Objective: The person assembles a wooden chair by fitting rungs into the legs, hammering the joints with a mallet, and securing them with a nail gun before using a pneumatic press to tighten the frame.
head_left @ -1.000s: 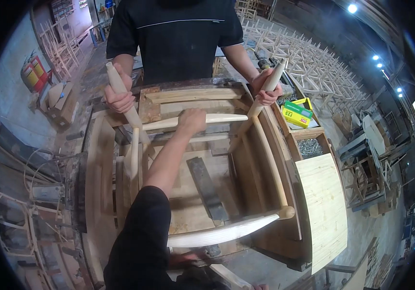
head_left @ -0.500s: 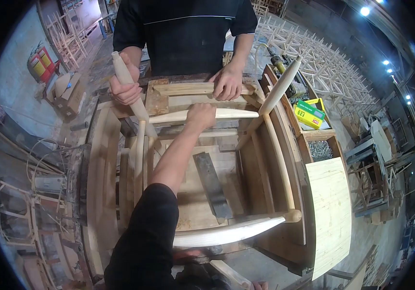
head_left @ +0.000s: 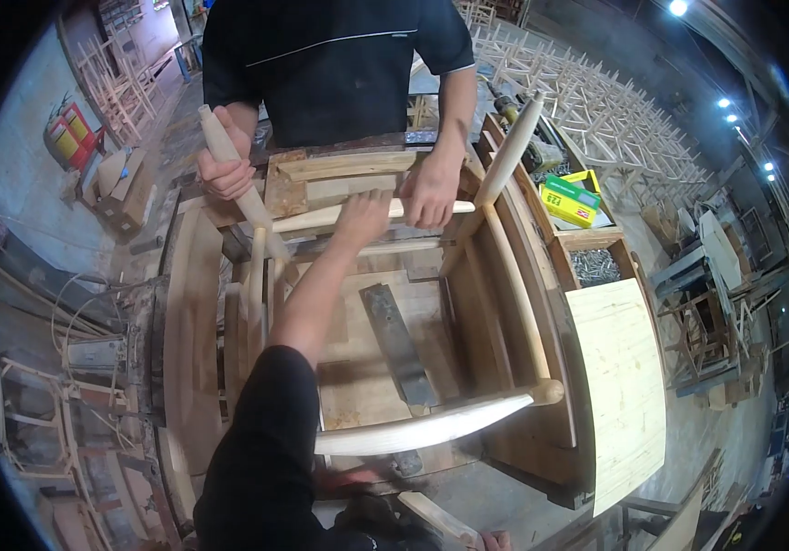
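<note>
My left hand (head_left: 362,219) reaches over the chair frame, its fingers closed over the curved far rail (head_left: 307,219). Near the bottom edge, my right hand (head_left: 497,541) is partly cut off; its fingers are curled at the end of a pale wooden stick (head_left: 440,519). The chair frame has upright tapered legs (head_left: 510,151), side rails (head_left: 520,298) and a thick curved near rail (head_left: 427,428). Across from me, a co-worker's one hand (head_left: 225,170) grips the left leg, and their other hand (head_left: 433,191) rests on the far rail beside my left hand.
The frame stands over a wooden bench with a dark flat bar (head_left: 396,344) inside. At right are a pale board (head_left: 617,395), a tray of metal fasteners (head_left: 594,267), a yellow-green box (head_left: 571,200) and a power tool (head_left: 541,147). Many chair frames (head_left: 587,101) fill the floor behind.
The co-worker's hand has moved from the bench piece onto the far rail. My left hand stays at the rail, its fingers less tightly balled. The view has shifted slightly.
</note>
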The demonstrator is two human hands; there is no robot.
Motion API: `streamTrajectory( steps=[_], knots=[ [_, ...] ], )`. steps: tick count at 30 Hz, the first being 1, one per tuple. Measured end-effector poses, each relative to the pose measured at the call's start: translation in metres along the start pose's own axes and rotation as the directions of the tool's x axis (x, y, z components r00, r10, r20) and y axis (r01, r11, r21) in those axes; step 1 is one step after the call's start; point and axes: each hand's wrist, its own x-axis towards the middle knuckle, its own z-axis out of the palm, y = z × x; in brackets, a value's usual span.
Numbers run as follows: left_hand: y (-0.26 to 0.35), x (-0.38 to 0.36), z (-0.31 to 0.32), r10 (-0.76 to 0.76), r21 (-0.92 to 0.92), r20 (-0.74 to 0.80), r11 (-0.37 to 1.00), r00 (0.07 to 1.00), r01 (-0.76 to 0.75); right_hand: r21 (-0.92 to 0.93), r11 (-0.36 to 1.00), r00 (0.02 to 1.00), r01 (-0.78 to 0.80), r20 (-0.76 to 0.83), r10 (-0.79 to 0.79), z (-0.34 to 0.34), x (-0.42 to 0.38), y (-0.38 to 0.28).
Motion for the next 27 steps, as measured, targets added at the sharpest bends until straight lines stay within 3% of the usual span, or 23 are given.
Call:
streamTrajectory(
  steps=[2, 4, 7, 10, 13, 16, 19, 27],
  knots=[
    [-0.009, -0.019, 0.004, 0.134, 0.126, -0.244, 0.986, 0.961, -0.106, 0.01, 1.0, 1.0, -0.016, -0.01, 0.016, 0.001, -0.004, 0.002],
    [-0.017, -0.037, 0.002, 0.306, 0.347, -0.426, 0.924, 0.852, -0.158, 0.041, 0.999, 0.999, -0.033, -0.023, 0.034, 0.007, -0.01, 0.007],
    [-0.026, -0.048, -0.005, 0.292, 0.457, -0.379, 0.884, 0.878, -0.097, 0.059, 0.997, 0.998, -0.044, -0.045, 0.046, 0.009, -0.014, 0.003],
    [-0.035, -0.036, 0.006, 0.08, 0.424, -0.013, 0.903, 0.997, -0.067, 0.042, 0.998, 0.996, 0.036, -0.081, -0.033, 0.016, -0.015, 0.006],
    [-0.045, -0.032, 0.013, 0.02, 0.246, -0.101, 0.969, 0.995, 0.005, 0.096, 0.995, 0.998, -0.021, -0.06, 0.027, 0.015, -0.016, -0.004],
    [-0.04, -0.026, 0.013, -0.126, 0.156, -0.14, 0.977, 0.982, 0.148, 0.039, 0.999, 0.996, -0.013, -0.093, 0.017, 0.024, -0.022, -0.002],
    [-0.039, -0.023, 0.005, -0.167, 0.139, -0.032, 0.976, 0.985, 0.17, 0.0, 1.0, 0.997, 0.011, -0.075, -0.01, 0.034, -0.032, 0.012],
    [-0.041, -0.021, -0.002, -0.165, 0.114, 0.061, 0.981, 0.984, 0.158, 0.0, 1.0, 0.999, -0.025, 0.037, 0.025, 0.045, -0.04, 0.021]
  ],
)
